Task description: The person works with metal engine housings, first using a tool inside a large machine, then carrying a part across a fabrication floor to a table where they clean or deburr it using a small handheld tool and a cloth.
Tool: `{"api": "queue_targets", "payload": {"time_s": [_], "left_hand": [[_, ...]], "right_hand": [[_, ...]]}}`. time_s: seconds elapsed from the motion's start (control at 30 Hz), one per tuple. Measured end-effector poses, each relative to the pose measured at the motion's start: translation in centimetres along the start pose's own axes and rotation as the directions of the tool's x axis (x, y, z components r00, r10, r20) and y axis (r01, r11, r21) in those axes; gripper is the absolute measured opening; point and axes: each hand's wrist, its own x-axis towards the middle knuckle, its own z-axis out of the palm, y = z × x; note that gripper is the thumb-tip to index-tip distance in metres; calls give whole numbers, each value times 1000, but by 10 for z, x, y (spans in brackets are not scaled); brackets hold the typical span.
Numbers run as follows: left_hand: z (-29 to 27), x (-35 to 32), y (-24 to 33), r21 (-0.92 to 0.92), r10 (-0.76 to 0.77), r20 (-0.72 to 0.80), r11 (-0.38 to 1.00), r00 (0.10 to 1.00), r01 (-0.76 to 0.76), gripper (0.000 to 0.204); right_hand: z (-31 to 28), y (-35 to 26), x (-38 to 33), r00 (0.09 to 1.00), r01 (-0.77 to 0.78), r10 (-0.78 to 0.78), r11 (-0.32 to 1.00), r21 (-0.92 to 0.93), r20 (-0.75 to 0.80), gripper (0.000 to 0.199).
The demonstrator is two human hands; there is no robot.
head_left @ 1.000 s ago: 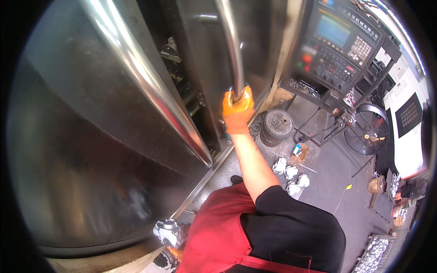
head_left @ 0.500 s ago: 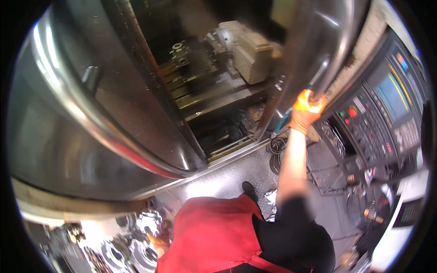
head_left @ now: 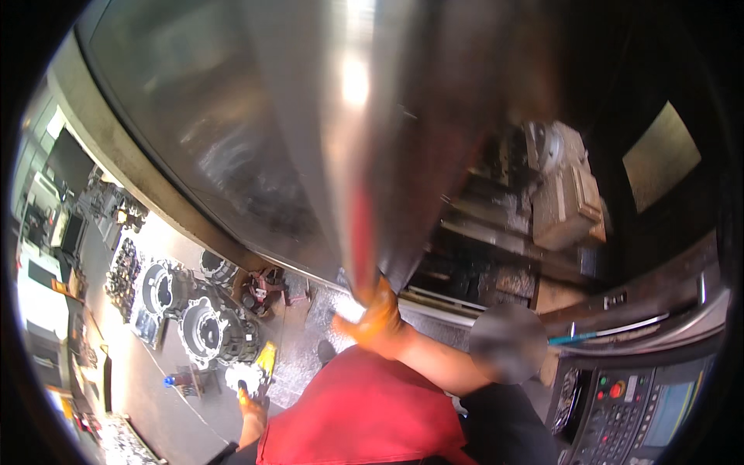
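Door handle (head_left: 364,178) rises from the right hand (head_left: 377,319) — grip wrapped around its lower end.

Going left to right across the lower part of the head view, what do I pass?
Round metal castings on the floor → left hand → right hand in an orange glove on the door handle → red apron → control panel with buttons.

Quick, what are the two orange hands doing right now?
Right hand: closed around the lower end of the shiny metal door handle.
Left hand: down by the metal parts; grip cannot be told.
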Motion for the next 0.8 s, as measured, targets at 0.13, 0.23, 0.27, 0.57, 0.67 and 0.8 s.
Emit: {"api": "queue_targets", "payload": {"time_s": [0.13, 0.23, 0.27, 0.57, 0.67, 0.8], "left_hand": [[-19, -30, -19, -242, 42, 192, 970, 981, 6, 48], [-16, -5, -26, -249, 70, 139, 968, 988, -34, 49], [-12, 6, -23, -240, 78, 143, 970, 987, -41, 49], [8, 52, 18, -180, 153, 282, 978, 947, -105, 49], [16, 71, 24, -154, 153, 355, 983, 922, -103, 50], [9, 69, 24, -175, 158, 414, 980, 897, -92, 50]], "right_hand": [[46, 6, 22, 955, 161, -196, 973, -167, -221, 40], [115, 43, -12, 971, 107, -134, 984, -143, -198, 44], [135, 41, -6, 973, 65, -58, 998, 23, -226, 48], [249, -13, 108, 979, 97, -47, 964, 248, -198, 47], [297, 12, 122, 994, -69, 93, 948, 312, -64, 48], [339, -14, 148, 988, -157, 145, 894, 419, 60, 45]]}}
